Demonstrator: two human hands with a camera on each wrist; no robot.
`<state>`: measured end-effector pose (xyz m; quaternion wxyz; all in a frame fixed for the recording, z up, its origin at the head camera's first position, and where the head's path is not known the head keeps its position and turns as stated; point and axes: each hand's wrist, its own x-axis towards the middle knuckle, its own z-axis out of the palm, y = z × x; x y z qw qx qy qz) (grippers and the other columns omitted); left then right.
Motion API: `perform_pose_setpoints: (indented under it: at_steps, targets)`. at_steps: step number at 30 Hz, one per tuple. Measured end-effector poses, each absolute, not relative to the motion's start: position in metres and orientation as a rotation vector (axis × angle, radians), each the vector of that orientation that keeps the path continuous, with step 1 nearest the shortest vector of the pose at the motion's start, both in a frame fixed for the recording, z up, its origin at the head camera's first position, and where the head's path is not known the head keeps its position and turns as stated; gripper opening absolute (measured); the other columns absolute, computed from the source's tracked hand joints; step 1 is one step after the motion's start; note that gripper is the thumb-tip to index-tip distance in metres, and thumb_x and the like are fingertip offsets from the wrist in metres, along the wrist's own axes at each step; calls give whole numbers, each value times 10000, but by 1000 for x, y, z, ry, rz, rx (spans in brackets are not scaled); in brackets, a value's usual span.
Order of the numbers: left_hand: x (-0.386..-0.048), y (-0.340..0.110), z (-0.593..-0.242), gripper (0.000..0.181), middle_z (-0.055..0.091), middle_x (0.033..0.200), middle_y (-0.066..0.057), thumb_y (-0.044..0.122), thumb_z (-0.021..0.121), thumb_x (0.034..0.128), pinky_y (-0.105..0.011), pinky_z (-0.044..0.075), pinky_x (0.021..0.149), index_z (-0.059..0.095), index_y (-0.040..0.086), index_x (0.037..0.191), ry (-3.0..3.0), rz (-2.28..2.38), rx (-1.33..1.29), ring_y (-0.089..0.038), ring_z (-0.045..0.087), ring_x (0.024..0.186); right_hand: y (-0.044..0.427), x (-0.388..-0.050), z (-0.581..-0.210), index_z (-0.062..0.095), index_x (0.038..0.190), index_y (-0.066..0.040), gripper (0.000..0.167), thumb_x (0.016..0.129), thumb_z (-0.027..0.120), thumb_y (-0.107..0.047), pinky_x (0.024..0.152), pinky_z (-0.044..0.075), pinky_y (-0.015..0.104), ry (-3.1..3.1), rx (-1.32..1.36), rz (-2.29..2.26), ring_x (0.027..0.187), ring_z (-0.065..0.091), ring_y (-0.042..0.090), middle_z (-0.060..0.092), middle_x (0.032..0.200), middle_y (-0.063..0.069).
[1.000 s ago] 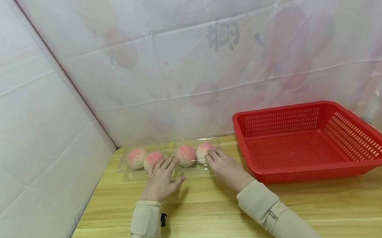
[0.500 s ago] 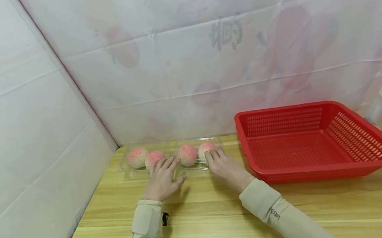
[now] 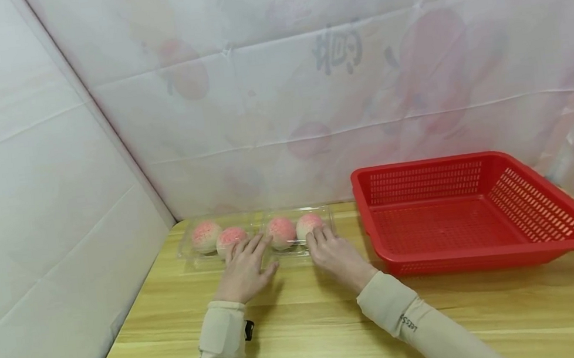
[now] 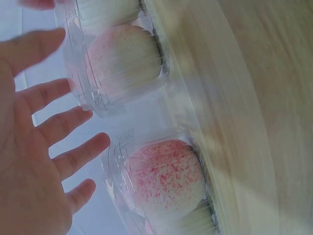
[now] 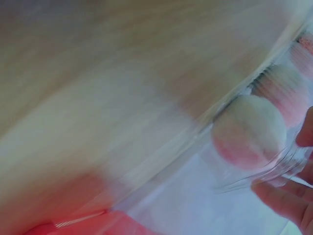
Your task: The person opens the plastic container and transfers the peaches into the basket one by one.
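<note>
Two clear plastic boxes sit side by side at the table's back edge, each with two round pink-and-white buns. My left hand [image 3: 243, 272] reaches over the front right corner of the left box [image 3: 183, 251], fingers spread. In the left wrist view its fingertips lie at the gap between the boxes, near a speckled bun [image 4: 166, 176]. My right hand [image 3: 341, 258] touches the front right corner of the right box [image 3: 330, 219], by its right bun [image 3: 308, 225]. In the right wrist view the fingers extend over the lid's edge; most of that hand is cut off.
A red plastic basket [image 3: 492, 255] with slotted walls stands on the wooden table [image 3: 296, 349] to the right of the boxes. White printed fabric [image 3: 278, 97] hangs behind the table and along its left side.
My right hand's fingers have shifted slightly at the right box's corner. My left hand keeps its place, and the boxes and buns stay where they were.
</note>
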<state>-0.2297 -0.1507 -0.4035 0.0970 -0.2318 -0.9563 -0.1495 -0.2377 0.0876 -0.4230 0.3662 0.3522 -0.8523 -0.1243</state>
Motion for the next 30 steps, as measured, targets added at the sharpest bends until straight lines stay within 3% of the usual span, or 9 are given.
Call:
perform_pose_setpoints:
  at_steps: [6,15,20,25,30]
  targets:
    - [-230,-146,-406,527,491,1489,-209,240,691,974,-660,258,1145,540,104,1460,-2798,-396,-680,-481,456,1338,93,-237,-423,591,1018,99,170,866,661,72,613,617,341,-2238,934,-299,911,656,356,664,1028,248]
    - [-229,-144,-406,527,485,1492,-212,234,726,949,-651,284,1138,565,98,1432,-2787,-385,-663,-466,468,1339,92,-237,-423,596,1029,106,162,885,649,57,568,608,325,-2233,933,-315,879,658,343,672,1023,254]
    - [-229,-144,-407,527,496,1477,-223,228,733,945,-649,318,1122,568,88,1425,-2763,-372,-665,-462,485,1326,92,-236,-423,589,1029,106,115,960,502,76,583,609,303,-2207,937,-380,885,668,337,674,1010,248]
    - [-230,-144,-407,526,501,1469,-229,235,736,943,-645,342,1108,574,82,1420,-2742,-347,-672,-452,515,1303,92,-237,-424,586,1008,96,358,1027,228,79,604,610,291,-2172,932,-414,877,673,331,674,980,237]
    - [-230,-143,-406,528,497,1470,-233,235,735,944,-637,346,1110,571,76,1420,-2737,-341,-683,-447,514,1307,91,-237,-424,585,997,88,403,1019,183,76,590,603,277,-2154,918,-436,838,657,316,661,931,222]
